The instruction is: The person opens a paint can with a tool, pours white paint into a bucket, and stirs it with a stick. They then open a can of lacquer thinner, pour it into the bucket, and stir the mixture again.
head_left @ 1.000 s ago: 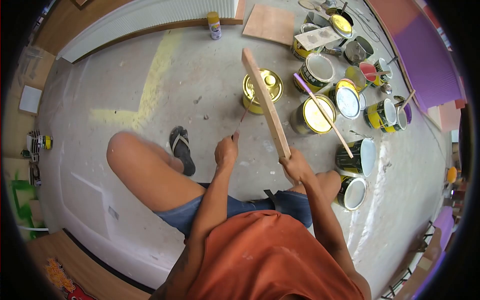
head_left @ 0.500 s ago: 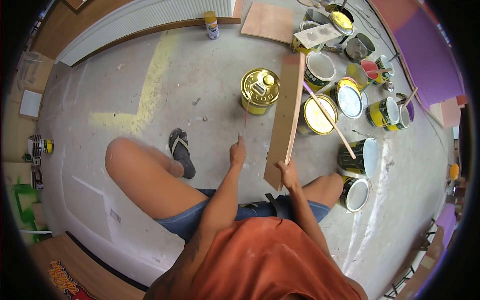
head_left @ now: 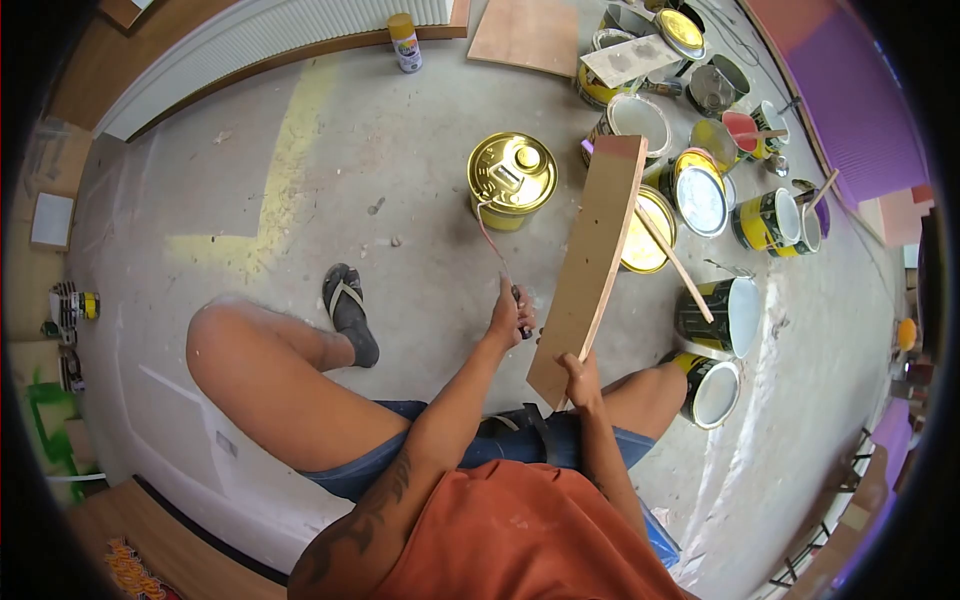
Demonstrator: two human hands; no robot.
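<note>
My left hand (head_left: 511, 313) is closed around a dark-handled tool (head_left: 526, 331); my fingers hide most of it. A thin reddish strand (head_left: 489, 239) runs in a curve from that hand to the side of a gold-lidded paint can (head_left: 512, 178) on the floor. My right hand (head_left: 579, 382) grips the near end of a long wooden board (head_left: 592, 255), thumb on its face. The board stands tilted, its far end overlapping an open paint can (head_left: 640, 122) in view. Behind it lies a light wooden stick (head_left: 676, 263) across another can (head_left: 650, 236).
More paint cans (head_left: 768, 222) crowd the floor at the right, several with sticks in them. A spray can (head_left: 405, 43) stands by the radiator (head_left: 290, 45). Near it lies a square plywood sheet (head_left: 524, 35). My sandaled foot (head_left: 350, 314) rests on the concrete floor (head_left: 400, 160).
My left hand has moved right and nearer to me, turning to show the dark handle. The board's far end has swung right and its broad face turned more towards me; my right hand keeps its hold.
</note>
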